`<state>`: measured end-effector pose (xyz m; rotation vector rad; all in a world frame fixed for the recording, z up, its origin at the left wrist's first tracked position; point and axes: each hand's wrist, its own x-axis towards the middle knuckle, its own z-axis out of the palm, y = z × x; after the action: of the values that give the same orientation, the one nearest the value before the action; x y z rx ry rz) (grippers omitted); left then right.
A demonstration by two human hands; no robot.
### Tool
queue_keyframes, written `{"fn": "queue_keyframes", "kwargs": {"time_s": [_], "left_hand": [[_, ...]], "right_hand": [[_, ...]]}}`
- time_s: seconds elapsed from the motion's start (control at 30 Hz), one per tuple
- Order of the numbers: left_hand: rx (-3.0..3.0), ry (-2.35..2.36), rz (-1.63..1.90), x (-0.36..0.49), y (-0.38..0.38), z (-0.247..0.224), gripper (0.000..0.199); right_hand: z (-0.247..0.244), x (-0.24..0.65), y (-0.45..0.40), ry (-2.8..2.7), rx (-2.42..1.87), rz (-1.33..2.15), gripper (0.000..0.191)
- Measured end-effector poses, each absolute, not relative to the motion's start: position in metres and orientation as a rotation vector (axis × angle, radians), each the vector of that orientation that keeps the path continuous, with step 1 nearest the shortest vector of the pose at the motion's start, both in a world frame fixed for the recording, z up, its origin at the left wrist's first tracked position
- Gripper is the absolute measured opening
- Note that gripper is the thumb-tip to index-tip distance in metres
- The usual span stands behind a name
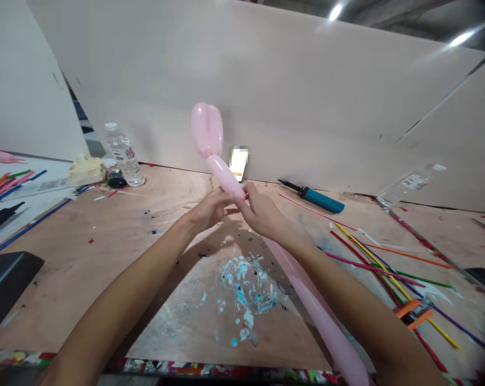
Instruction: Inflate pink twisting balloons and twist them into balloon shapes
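Observation:
A long pink modelling balloon [222,174] runs through both of my hands above the middle of the table. Its upper end is twisted into side-by-side rounded loops that stand up against the pale board. My left hand [212,209] is closed round the balloon from the left. From the right, my right hand [262,212] grips it at the same spot, fingertips close to those of the left. Below the hands, the long untwisted part slopes down under my right forearm to the table's front edge. Fingers partly hide the gripped section.
A teal hand pump [323,200] lies at the back, right of a propped phone [238,163]. Water bottles stand left [125,155] and right [411,185]. Several uninflated balloons [387,268] and an orange-and-black clip [414,313] lie at the right.

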<state>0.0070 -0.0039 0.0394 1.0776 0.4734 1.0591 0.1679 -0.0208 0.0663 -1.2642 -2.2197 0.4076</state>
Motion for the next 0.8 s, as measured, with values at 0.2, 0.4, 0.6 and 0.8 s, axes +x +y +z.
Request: {"fn": "queue_keyframes", "kwargs": {"time_s": [0.2,0.4,0.6,0.8], "left_hand": [[1.009,0.519,1.325,0.008,0.003,0.034,0.038],[0.943,0.541,1.379,0.002,0.008,0.034,0.039],[0.992,0.655,1.574,-0.008,0.019,0.027,0.049],[1.305,1.267,1.867,-0.031,0.022,0.028,0.043]], "right_hand": [[0.066,0.174,-0.019,-2.159,-1.254,0.549,0.029],[0.057,0.179,-0.020,-2.227,-1.249,0.545,0.033],[0.050,0.191,-0.017,-2.204,-1.278,0.488,0.036],[0.047,0.202,-0.015,-2.244,-1.351,0.397,0.032]]}}
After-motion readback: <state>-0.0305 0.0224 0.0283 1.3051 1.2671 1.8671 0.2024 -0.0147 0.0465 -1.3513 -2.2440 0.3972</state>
